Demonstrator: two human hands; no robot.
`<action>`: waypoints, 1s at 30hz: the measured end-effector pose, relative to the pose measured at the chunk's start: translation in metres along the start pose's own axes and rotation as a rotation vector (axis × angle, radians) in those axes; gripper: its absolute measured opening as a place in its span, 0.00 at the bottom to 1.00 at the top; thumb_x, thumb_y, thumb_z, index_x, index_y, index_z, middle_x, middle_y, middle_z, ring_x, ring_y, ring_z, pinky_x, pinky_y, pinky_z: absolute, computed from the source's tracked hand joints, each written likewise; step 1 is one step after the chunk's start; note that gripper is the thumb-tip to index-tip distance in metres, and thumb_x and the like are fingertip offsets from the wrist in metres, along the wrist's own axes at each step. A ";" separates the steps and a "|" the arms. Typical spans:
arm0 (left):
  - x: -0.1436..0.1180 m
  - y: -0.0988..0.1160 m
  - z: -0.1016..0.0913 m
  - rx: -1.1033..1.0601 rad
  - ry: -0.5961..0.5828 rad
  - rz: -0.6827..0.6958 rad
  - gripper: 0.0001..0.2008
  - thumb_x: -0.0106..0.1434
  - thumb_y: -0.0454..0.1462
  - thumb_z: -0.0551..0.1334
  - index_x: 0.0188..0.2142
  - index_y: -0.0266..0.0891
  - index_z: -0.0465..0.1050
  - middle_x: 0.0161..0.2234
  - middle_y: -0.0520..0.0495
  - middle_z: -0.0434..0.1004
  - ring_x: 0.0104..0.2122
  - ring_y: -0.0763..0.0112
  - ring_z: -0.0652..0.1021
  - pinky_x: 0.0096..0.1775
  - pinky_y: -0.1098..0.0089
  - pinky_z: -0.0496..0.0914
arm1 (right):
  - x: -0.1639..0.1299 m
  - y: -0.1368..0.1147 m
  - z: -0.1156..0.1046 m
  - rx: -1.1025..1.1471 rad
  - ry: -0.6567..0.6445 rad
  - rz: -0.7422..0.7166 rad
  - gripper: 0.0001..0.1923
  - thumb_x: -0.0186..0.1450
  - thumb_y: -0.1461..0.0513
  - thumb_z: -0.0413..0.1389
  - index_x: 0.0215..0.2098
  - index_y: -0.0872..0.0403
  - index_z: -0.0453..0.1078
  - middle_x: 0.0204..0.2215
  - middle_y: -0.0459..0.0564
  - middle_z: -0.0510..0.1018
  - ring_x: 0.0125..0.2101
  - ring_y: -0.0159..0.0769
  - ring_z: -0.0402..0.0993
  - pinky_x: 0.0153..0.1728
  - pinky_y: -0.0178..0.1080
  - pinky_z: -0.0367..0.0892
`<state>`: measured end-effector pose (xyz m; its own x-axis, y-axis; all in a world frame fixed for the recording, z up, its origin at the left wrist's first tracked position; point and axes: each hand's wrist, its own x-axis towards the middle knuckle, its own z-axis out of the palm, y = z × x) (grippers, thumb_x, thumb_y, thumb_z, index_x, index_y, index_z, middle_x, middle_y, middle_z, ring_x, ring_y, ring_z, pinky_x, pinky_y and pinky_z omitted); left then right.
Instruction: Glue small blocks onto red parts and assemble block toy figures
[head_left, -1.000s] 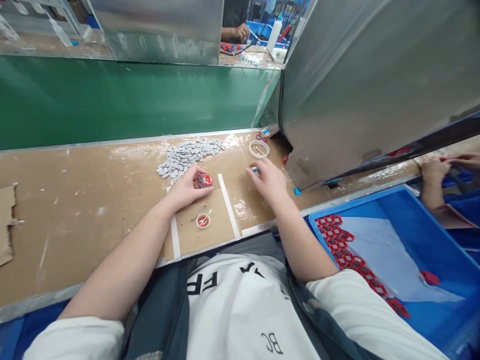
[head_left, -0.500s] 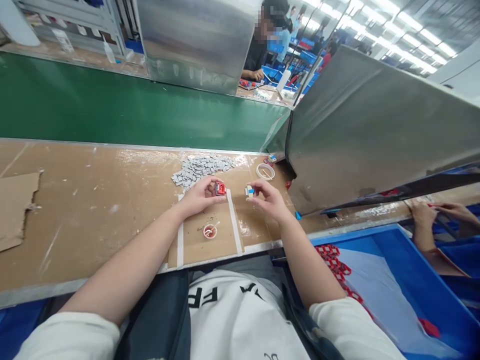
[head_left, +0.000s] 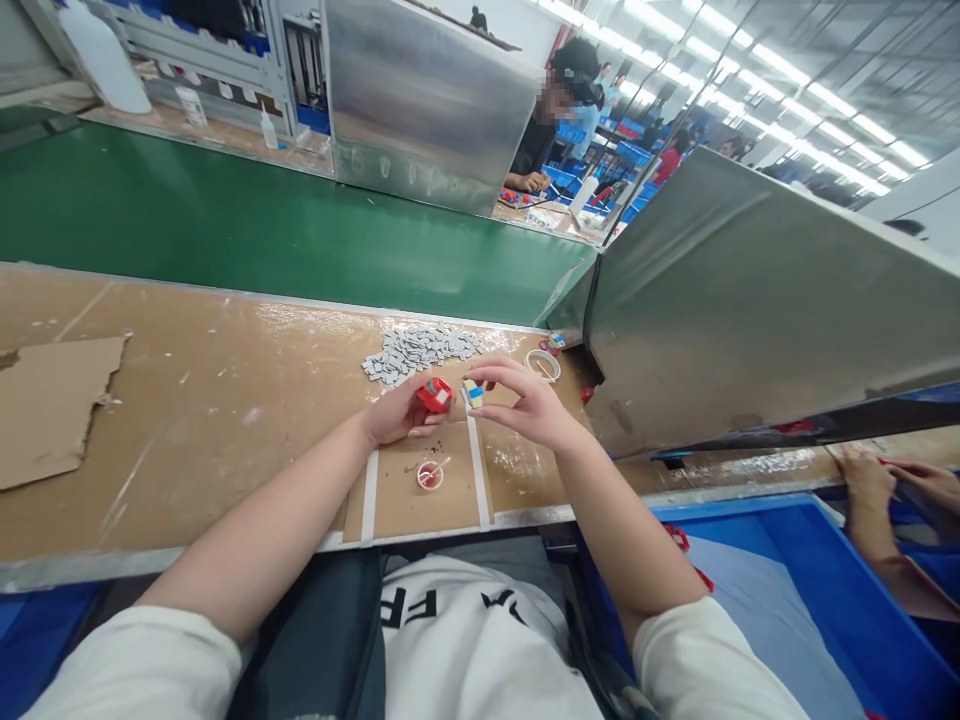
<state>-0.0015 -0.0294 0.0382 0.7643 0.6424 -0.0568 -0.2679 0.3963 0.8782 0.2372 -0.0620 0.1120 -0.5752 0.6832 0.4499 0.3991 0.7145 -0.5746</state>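
My left hand (head_left: 397, 412) grips a small red part (head_left: 435, 394) just above the brown worktop (head_left: 210, 400). My right hand (head_left: 525, 402) pinches a tiny blue and yellow piece (head_left: 472, 392) right beside the red part, almost touching it. Below both hands sits a small round red cap (head_left: 430, 475) with a thin stick in it, inside a patch marked by white tape strips (head_left: 478, 470). A heap of small grey chips (head_left: 421, 350) lies just beyond my hands.
A white tape ring (head_left: 543, 365) and a few small coloured parts lie by the metal divider (head_left: 750, 300) at right. A green conveyor belt (head_left: 262, 230) runs behind the worktop. A blue bin (head_left: 840, 600) stands at lower right, with another person's hands (head_left: 892, 485) past it. Torn cardboard (head_left: 52, 400) lies left.
My right hand picked the blue and yellow piece off the worktop and carried it left to the red part. My left hand lifted the red part slightly. The camera tilted up.
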 end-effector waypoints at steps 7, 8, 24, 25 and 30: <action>0.002 -0.003 -0.002 -0.017 -0.009 -0.165 0.36 0.61 0.71 0.53 0.23 0.41 0.61 0.19 0.54 0.49 0.19 0.77 0.48 0.16 0.76 0.43 | 0.021 0.003 0.009 -0.083 -0.120 -0.075 0.20 0.72 0.53 0.64 0.60 0.48 0.76 0.52 0.57 0.80 0.53 0.47 0.79 0.56 0.53 0.78; 0.002 -0.005 -0.003 -0.027 -0.005 -0.171 0.35 0.62 0.70 0.54 0.24 0.41 0.62 0.20 0.53 0.51 0.19 0.77 0.48 0.16 0.77 0.43 | 0.022 0.004 0.011 -0.097 -0.122 -0.094 0.20 0.72 0.54 0.64 0.60 0.48 0.76 0.52 0.57 0.80 0.53 0.47 0.79 0.56 0.53 0.77; 0.004 -0.010 -0.002 -0.006 0.117 -0.209 0.39 0.62 0.75 0.48 0.24 0.43 0.58 0.18 0.56 0.47 0.15 0.80 0.46 0.17 0.74 0.41 | 0.016 0.036 0.031 -0.270 -0.060 -0.238 0.17 0.75 0.52 0.60 0.57 0.50 0.76 0.42 0.57 0.81 0.42 0.45 0.78 0.43 0.49 0.76; 0.005 -0.009 -0.001 0.011 0.153 -0.191 0.39 0.61 0.76 0.47 0.24 0.43 0.57 0.18 0.56 0.47 0.15 0.80 0.46 0.18 0.74 0.41 | 0.015 0.036 0.031 -0.274 -0.044 -0.228 0.17 0.75 0.53 0.60 0.59 0.49 0.76 0.45 0.58 0.82 0.45 0.45 0.79 0.46 0.50 0.77; 0.006 -0.004 0.001 0.226 0.399 -0.060 0.40 0.60 0.78 0.46 0.25 0.44 0.54 0.18 0.55 0.48 0.17 0.75 0.51 0.21 0.70 0.46 | 0.007 0.032 0.047 -0.270 0.044 -0.029 0.29 0.72 0.52 0.64 0.69 0.44 0.68 0.62 0.60 0.76 0.61 0.51 0.74 0.61 0.59 0.73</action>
<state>0.0043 -0.0279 0.0345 0.4773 0.8425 -0.2497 -0.0618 0.3156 0.9469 0.2123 -0.0414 0.0651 -0.5601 0.6636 0.4959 0.5625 0.7441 -0.3604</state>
